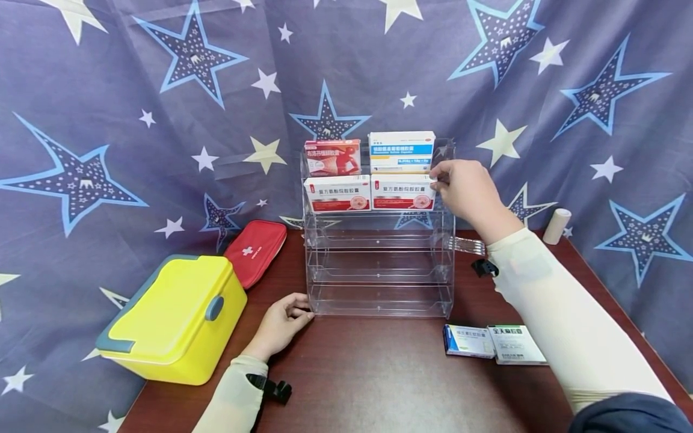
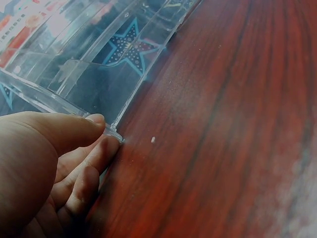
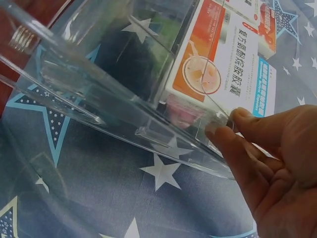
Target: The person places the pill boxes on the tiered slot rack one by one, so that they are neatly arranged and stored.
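Observation:
A clear acrylic tiered display rack [image 1: 379,258] stands on the table. Its upper two tiers hold medicine boxes: a red box [image 1: 332,157] and a white-and-blue box [image 1: 402,150] behind, two white-and-red boxes in front, the right one [image 1: 403,193] under my right hand [image 1: 471,189]. In the right wrist view, my right thumb and index finger pinch the rack's clear side edge, right beside that box [image 3: 218,64]. Low at the left, my left hand [image 1: 278,325] pinches the rack's front bottom corner between thumb and fingers, as the left wrist view [image 2: 64,163] shows.
Two medicine boxes, one blue and white [image 1: 470,341], one white and green [image 1: 517,345], lie front right. At left are a yellow lidded box [image 1: 178,319] and a red first aid pouch [image 1: 255,249]. A pale cylinder [image 1: 557,226] stands back right, before a star-patterned curtain [image 1: 352,60].

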Tool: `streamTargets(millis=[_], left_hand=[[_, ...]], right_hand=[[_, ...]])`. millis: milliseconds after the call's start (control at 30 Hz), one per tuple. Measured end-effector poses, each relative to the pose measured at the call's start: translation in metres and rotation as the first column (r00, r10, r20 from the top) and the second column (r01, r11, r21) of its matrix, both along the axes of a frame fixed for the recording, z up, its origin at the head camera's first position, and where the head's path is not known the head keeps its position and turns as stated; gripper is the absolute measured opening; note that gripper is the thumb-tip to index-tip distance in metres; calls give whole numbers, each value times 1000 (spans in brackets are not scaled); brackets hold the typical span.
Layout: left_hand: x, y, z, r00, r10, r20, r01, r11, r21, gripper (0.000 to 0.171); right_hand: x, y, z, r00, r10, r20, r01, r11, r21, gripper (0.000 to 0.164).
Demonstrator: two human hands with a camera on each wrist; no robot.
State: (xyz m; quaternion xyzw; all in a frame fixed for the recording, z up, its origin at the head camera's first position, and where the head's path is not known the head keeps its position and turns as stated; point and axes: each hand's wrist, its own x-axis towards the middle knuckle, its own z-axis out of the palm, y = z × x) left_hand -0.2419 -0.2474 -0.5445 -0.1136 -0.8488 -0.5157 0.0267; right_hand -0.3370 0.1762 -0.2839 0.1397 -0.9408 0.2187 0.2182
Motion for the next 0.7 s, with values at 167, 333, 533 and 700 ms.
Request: streamTargets(millis=[167, 333, 533, 700], left_hand=[[1, 0, 1, 1000, -1, 4, 1, 1000, 4, 31], [0, 0, 0, 1000, -10, -3, 10, 1000, 24, 32], [-1, -1, -1, 1000, -7, -7, 8, 1000, 30, 31], [-1, -1, 1, 1000, -11, 13, 11, 1000, 23, 32]], right_hand=[[1, 0, 1, 1000, 5, -2, -5, 1000, -3, 19], [2, 0, 0, 1000, 8, -22, -8, 1000, -2, 20], [2, -1, -1, 999, 21, -36, -21, 1000, -1, 18], [2, -1, -3, 999, 17, -50, -17, 1000, 3, 17]])
